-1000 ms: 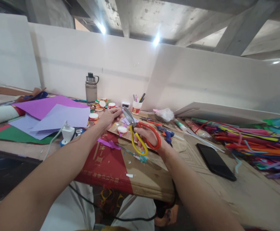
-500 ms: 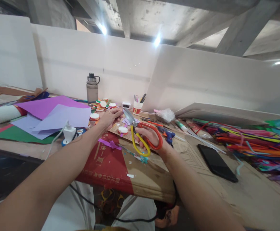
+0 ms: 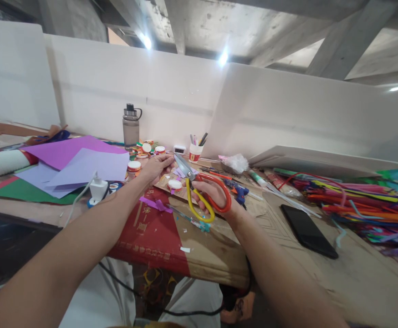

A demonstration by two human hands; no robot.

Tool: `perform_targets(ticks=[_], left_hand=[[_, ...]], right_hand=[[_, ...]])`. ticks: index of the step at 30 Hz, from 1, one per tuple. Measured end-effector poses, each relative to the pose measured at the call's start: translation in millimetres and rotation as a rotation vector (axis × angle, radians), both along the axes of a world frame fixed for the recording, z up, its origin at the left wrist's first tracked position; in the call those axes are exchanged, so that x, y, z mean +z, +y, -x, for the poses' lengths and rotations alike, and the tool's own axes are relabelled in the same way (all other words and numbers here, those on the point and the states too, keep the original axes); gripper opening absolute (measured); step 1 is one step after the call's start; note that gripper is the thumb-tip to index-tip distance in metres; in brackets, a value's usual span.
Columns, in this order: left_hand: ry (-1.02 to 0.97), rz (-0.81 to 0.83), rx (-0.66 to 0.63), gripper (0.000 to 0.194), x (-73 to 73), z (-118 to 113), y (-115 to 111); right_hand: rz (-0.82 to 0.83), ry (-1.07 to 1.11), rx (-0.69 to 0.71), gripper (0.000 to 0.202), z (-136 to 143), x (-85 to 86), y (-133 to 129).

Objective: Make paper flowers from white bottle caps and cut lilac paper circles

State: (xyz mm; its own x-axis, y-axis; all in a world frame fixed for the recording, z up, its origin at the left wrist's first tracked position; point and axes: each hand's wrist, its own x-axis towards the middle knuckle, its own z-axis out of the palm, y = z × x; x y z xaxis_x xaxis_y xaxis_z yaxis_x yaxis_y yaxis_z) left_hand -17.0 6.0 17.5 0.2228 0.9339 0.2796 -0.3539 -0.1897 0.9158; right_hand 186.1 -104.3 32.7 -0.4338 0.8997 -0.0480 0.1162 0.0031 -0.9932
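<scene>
In my right hand (image 3: 211, 193) is a pair of scissors (image 3: 199, 191) with one red and one yellow handle, its blades pointing up and left. My left hand (image 3: 160, 166) is closed in a pinch right by the blade tips; what sits between its fingers is too small to make out. Below the hands lie lilac paper scraps (image 3: 179, 172) and a small round white-topped piece (image 3: 175, 185). Bright purple strips (image 3: 156, 204) rest on the red and brown cardboard (image 3: 151, 232), close to a thin teal-ended tool (image 3: 199, 223).
Purple and lilac sheets (image 3: 93, 166) spread at left beside a white plug (image 3: 98, 189). A water bottle (image 3: 131, 127) and a pen cup (image 3: 195, 151) stand at the back. At right are a black phone (image 3: 308, 231), a blue glue gun (image 3: 240, 193) and colourful pipe cleaners (image 3: 359, 205).
</scene>
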Motion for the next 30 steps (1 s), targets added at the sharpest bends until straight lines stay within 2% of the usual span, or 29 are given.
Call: perform_targets(ticks=[23,30], left_hand=[[0.012,-0.013,-0.007,0.027,-1.2,0.3,1.4],[0.007,-0.013,-0.011,0.03,-0.8,0.4,1.5]], right_hand=[[-0.009,0.013,0.013,0.034,2.2,2.5,-1.9],[-0.008,0.046,-0.002,0.028,4.2,3.5,-3.1]])
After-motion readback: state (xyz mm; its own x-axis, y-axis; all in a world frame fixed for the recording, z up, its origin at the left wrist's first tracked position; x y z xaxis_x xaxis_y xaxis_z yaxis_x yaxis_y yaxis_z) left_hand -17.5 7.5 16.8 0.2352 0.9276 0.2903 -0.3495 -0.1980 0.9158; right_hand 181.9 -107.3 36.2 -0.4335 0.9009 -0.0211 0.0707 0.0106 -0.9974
